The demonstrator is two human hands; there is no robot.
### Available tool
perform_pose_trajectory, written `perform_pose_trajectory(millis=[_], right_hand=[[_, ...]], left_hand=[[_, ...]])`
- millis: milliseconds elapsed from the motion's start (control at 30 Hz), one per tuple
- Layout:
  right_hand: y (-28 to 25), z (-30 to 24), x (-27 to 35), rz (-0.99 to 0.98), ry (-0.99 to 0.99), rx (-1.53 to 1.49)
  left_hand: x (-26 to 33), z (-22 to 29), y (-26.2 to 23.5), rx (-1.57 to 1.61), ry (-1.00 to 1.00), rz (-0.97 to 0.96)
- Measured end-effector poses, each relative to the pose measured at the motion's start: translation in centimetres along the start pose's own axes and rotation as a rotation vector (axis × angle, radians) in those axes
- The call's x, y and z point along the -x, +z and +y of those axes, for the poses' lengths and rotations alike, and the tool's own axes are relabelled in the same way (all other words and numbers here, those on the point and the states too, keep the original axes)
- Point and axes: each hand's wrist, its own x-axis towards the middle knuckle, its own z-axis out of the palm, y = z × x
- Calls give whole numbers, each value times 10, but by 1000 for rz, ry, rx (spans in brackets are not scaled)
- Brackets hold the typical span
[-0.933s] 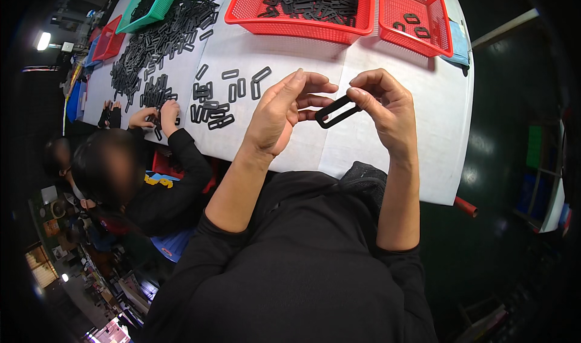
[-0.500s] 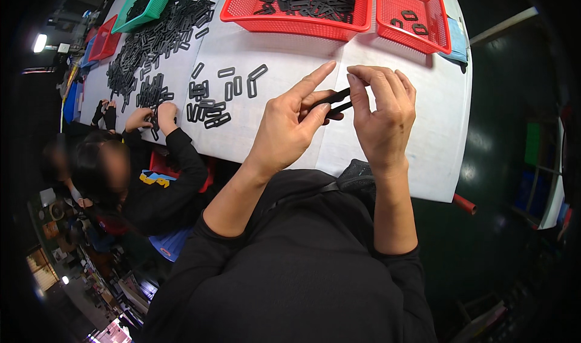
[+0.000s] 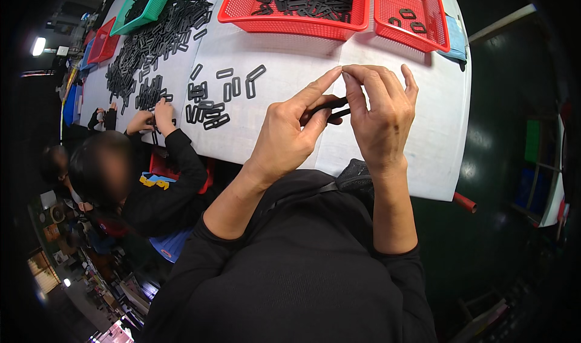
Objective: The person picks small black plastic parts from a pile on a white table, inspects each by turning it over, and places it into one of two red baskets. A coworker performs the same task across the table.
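Left hand [image 3: 283, 131] is pinching black oblong ring [image 3: 336, 103] between thumb and fingers; right hand [image 3: 380, 122] is adjoining ring's right end, hold indeterminable.

The white table [image 3: 269, 61] bears three red plastic baskets [image 3: 290, 27] and one green plastic basket [image 3: 149, 15]; the rightmost holds three black rounded rings [image 3: 419, 31]; one black oblong frame [image 3: 334, 104] is hand-held.

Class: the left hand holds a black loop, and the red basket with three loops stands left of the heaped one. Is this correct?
Not left: the head view shows the basket with three loops right of the heaped basket. The left hand does hold a black loop.
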Motion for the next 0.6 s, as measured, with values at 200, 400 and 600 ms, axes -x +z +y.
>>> perform_pose_trajectory(millis=[200, 400, 600], right_hand=[[0, 0, -1, 6, -54, 98], [0, 1, -2, 24, -65, 134], [3, 8, -3, 56, -44, 128]], left_hand=[[0, -2, 1, -118, 48, 3], [-1, 2, 3, -149, 50, -18], [-1, 2, 2, -73, -21, -84]])
